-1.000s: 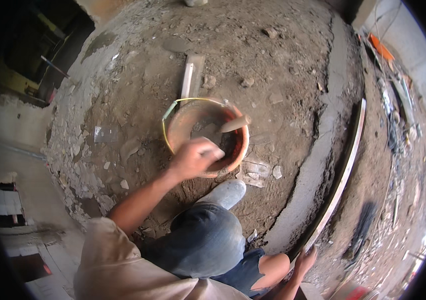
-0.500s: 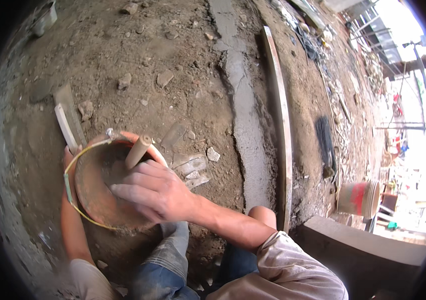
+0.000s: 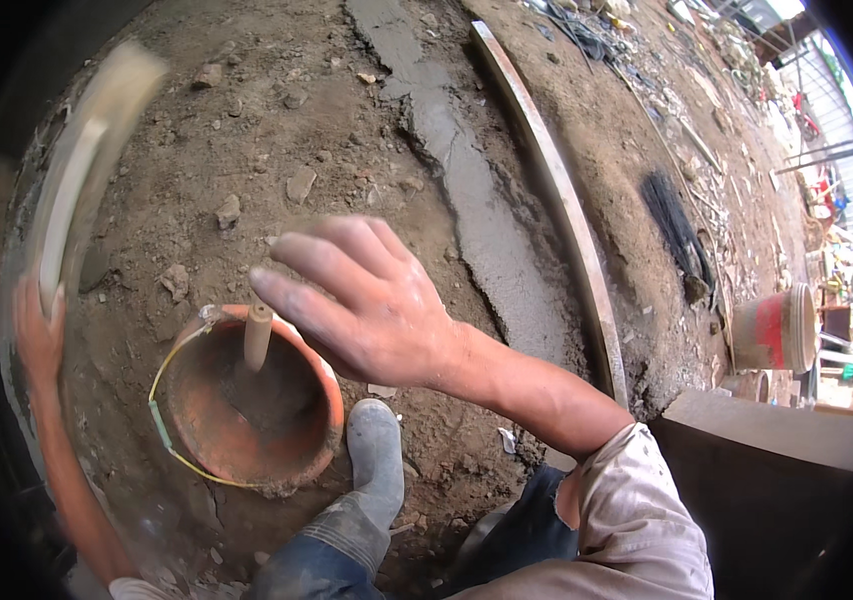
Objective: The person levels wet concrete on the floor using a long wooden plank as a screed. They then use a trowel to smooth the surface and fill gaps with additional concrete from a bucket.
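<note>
On the far left my left hand (image 3: 39, 330) is closed round the pale handle of a wooden float (image 3: 72, 190), whose board is smeared by motion. My right hand (image 3: 367, 290) is raised near the bucket's upper right, empty, with its fingers apart and bent. Below and left of it stands an orange bucket (image 3: 332, 425) with a yellow wire handle (image 3: 157, 385) hanging over its left side. A wooden-handled tool (image 3: 258, 340) rests upright inside; its lower end is lost in the dark grey contents.
A strip of wet grey mortar (image 3: 497, 240) runs along the dirt, with a long straight bar (image 3: 557, 190) beside it. My grey boot (image 3: 375, 450) is right of the bucket. A black bundle (image 3: 682, 235) and a red-banded bucket (image 3: 772, 330) lie farther right, above a concrete ledge (image 3: 777, 430).
My left hand has lifted the float from the ground beside the bucket and moved left. My right hand has let go of the tool's handle and risen up and right. The view has shifted.
</note>
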The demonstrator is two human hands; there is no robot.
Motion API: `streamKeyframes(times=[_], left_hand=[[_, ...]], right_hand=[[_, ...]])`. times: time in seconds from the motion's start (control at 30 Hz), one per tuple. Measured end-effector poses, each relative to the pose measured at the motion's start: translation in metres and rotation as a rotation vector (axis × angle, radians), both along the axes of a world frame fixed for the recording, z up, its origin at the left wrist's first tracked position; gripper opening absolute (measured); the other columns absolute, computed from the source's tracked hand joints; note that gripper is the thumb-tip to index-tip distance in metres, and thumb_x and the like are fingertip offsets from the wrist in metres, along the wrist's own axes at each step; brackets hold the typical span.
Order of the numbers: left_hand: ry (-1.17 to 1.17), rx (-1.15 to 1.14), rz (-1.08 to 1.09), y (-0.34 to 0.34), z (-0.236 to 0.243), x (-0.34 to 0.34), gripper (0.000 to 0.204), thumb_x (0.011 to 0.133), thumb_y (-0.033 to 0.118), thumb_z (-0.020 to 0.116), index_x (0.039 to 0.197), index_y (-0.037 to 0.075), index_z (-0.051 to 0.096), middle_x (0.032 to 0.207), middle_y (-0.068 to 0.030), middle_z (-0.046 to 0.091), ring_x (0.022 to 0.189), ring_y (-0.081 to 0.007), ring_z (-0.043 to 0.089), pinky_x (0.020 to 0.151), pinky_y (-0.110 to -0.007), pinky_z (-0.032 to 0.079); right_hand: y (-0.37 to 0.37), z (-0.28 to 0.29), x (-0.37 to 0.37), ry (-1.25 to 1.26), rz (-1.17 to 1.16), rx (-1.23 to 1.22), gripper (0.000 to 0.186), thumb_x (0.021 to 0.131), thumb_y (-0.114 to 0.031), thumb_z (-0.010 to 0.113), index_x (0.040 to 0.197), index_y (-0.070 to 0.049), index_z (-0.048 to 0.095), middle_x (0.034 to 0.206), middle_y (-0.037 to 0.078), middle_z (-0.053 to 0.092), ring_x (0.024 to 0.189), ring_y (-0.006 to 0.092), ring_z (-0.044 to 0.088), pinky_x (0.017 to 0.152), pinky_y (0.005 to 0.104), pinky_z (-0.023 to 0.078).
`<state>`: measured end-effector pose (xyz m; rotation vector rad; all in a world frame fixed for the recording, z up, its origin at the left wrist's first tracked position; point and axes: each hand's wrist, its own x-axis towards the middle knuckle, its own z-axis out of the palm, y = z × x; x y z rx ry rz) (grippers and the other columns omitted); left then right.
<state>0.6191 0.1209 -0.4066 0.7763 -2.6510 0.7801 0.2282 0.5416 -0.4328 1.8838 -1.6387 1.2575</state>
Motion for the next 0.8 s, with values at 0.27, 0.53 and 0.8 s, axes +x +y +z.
streamKeyframes(times=[0.27,0.53,0.8], left_hand=[[0.099,0.873,-0.034,0.137,0.096,-0.117,0.086,0.092,0.057,0.065,0.159,0.011,0.035,0.162,-0.0165,0.034,0.152,-0.0309,0.027,0.122,-0.054,0.022],[0.604,0.325,0.651,0.237,-0.064,0.101,0.052,0.097,0.038,0.068,0.136,0.004,0.058,0.121,-0.0237,0.067,0.111,-0.0417,0.064,0.095,-0.048,0.049],[0.734,0.528,1.361,0.387,-0.224,0.226,0.057,0.096,0.045,0.066,0.132,0.002,0.057,0.118,-0.0276,0.067,0.108,-0.0456,0.064,0.093,-0.052,0.05]], right_hand=[[-0.033,-0.04,0.105,0.419,0.163,0.649,0.024,0.087,-0.023,0.063,0.105,-0.01,0.073,0.099,0.004,0.069,0.104,0.0245,0.061,0.094,0.0382,0.045],[-0.094,-0.075,0.145,1.082,0.421,1.062,0.03,0.096,-0.02,0.061,0.123,-0.011,0.072,0.107,0.001,0.075,0.112,0.0189,0.064,0.091,0.037,0.042],[-0.069,-0.073,0.162,0.941,0.336,1.326,0.03,0.096,-0.02,0.066,0.122,-0.005,0.069,0.108,0.011,0.074,0.102,0.0237,0.073,0.078,0.0353,0.057]])
